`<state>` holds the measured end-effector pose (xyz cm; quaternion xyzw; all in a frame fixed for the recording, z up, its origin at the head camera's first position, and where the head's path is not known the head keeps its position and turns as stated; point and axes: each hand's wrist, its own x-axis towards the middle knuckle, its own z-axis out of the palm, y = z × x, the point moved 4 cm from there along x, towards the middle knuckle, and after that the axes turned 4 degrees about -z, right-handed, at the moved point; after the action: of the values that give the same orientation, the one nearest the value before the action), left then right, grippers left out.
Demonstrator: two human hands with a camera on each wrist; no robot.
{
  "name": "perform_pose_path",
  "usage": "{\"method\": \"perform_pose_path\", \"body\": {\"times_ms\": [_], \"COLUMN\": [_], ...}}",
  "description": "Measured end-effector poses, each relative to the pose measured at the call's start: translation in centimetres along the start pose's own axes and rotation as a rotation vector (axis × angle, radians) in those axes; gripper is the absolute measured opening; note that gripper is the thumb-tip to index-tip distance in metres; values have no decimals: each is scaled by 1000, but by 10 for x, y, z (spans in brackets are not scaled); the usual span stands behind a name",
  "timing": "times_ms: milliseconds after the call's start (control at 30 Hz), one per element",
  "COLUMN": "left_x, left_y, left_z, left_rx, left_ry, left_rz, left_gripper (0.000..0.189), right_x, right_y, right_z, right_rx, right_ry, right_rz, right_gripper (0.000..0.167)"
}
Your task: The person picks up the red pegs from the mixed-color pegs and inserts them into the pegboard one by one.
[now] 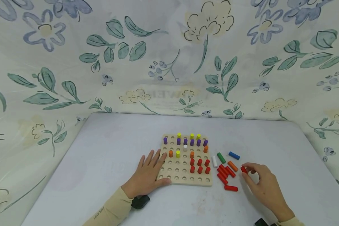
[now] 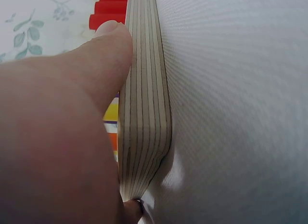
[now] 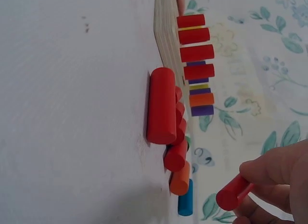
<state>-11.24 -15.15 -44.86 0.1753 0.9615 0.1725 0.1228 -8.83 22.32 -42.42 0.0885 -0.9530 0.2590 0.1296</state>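
Observation:
A square wooden pegboard (image 1: 177, 174) lies on the table, with purple, yellow, orange, white and red pegs upright in some of its holes. My left hand (image 1: 148, 172) rests on the board's left edge, fingers spread and straight, the thumb at the near left corner. In the left wrist view, the thumb lies against the layered side (image 2: 144, 89) of the board. To the right of the loose pegs, my right hand (image 1: 262, 185) pinches a red peg (image 3: 233, 192) between thumb and fingers, just above the table.
Between the board and my right hand lie several loose red pegs (image 1: 231, 188), an orange peg (image 1: 233, 166), a green peg (image 1: 221, 158), a blue peg (image 1: 234, 155) and a white peg (image 1: 214, 161). A flowered cloth (image 1: 164, 84) hangs behind the white table (image 1: 110, 141).

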Motion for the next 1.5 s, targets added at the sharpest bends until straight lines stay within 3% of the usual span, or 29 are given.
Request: {"method": "perform_pose_path", "body": {"times_ms": [1500], "left_x": [-1], "left_y": [0], "left_z": [-1], "left_rx": [-13], "left_ry": [-3], "left_rz": [0], "left_gripper": [94], "right_x": [13], "right_y": [-54], "right_z": [23], "right_rx": [176], "right_ry": [-53], "right_rz": [-119], "right_gripper": [30]}}
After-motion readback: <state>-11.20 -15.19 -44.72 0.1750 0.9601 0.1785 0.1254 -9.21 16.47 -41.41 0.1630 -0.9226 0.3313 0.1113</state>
